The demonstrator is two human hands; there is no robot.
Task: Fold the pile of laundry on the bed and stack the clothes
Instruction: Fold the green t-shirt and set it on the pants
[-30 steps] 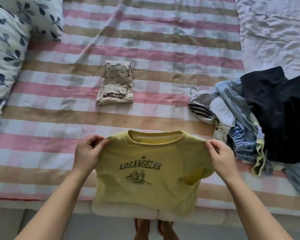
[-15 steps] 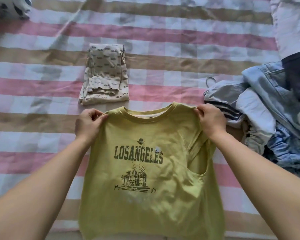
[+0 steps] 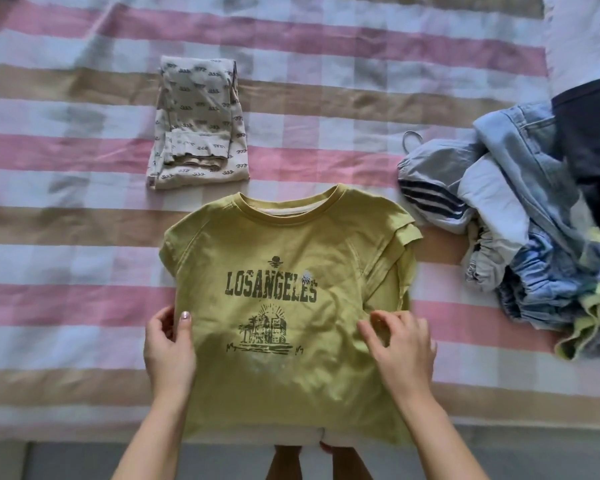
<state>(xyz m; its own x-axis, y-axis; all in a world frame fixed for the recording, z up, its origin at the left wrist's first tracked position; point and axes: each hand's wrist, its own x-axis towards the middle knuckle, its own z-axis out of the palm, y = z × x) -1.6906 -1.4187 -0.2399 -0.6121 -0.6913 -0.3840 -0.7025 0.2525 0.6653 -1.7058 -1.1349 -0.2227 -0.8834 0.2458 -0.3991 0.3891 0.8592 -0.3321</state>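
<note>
Left hand on flat, creased yellow T-shirt

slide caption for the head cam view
Left hand grips, right hand touches a yellow t-shirt on the striped bed, folded patterned garment beyond, unfolded pile at right.

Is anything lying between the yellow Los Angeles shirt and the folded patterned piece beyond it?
Nothing visible: only bare striped bedsheet separates the yellow T-shirt from the folded patterned garment. The unfolded laundry pile sits off to the right.

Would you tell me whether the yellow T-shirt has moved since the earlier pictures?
Yes: the yellow T-shirt has moved up the bed, closer to the folded patterned garment.
</note>
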